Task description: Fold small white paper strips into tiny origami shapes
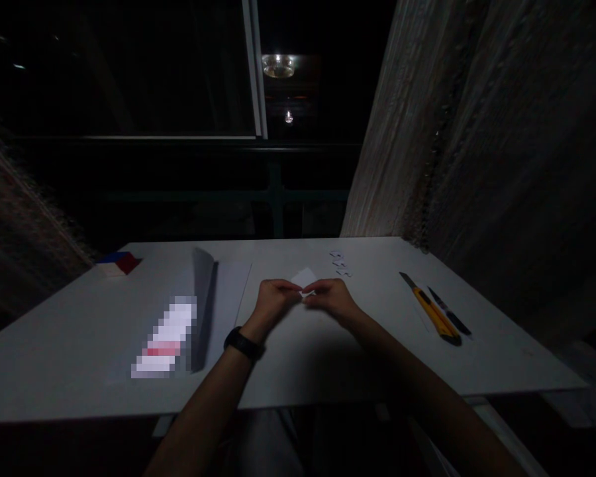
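Note:
Both hands meet over the middle of a white table (298,377). My left hand (275,301), with a dark watch (243,343) on its wrist, pinches a small piece of white paper (306,275) between thumb and fingers. From the other side my right hand (334,298) pinches the same paper, fingertips nearly touching those of the left. The paper's upper part sticks up beyond the fingers; its lower part is mostly hidden. Just beyond the right hand lie several small white cut-out pieces (340,264) with dark marks, set in a column.
To the left a notebook (223,291) lies with a page standing up, near a blurred-out bright patch. A red, blue and white cube (118,264) sits at the far left. On the right are a yellow utility knife (431,311) and a dark pen-like tool (449,311). Curtains (382,132) hang behind.

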A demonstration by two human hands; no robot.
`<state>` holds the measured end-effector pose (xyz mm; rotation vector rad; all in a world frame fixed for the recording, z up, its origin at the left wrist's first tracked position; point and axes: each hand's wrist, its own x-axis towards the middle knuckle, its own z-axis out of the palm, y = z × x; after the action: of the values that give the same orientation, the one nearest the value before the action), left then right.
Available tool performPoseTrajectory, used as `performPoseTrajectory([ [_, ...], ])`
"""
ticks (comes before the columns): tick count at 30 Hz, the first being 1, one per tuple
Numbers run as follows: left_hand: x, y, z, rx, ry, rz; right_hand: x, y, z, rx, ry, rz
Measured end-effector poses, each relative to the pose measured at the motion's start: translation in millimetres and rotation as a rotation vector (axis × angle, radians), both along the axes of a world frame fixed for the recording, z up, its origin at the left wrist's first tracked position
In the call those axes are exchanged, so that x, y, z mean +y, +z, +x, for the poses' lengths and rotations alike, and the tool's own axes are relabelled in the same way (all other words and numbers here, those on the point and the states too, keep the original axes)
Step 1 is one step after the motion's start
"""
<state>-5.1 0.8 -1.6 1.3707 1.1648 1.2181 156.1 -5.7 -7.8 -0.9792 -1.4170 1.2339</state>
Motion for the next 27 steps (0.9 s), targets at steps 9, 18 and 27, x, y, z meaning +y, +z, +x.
performPoseTrajectory([
  [9, -1.5, 1.2, 3.7, -0.188, 0.007, -0.101, 5.3, -3.8, 3.5, 0.046, -0.064, 0.035],
  [18, -2.9, 0.4, 2.3, -0.166, -0.122, -0.058, 11.0, -9.1, 8.6, 0.044, -0.169, 0.002],
  [27, -2.8, 1.5, 0.9, -0.034, -0.129, -0.025, 7.7, -4.8, 8.0, 0.070, -0.083, -0.090],
])
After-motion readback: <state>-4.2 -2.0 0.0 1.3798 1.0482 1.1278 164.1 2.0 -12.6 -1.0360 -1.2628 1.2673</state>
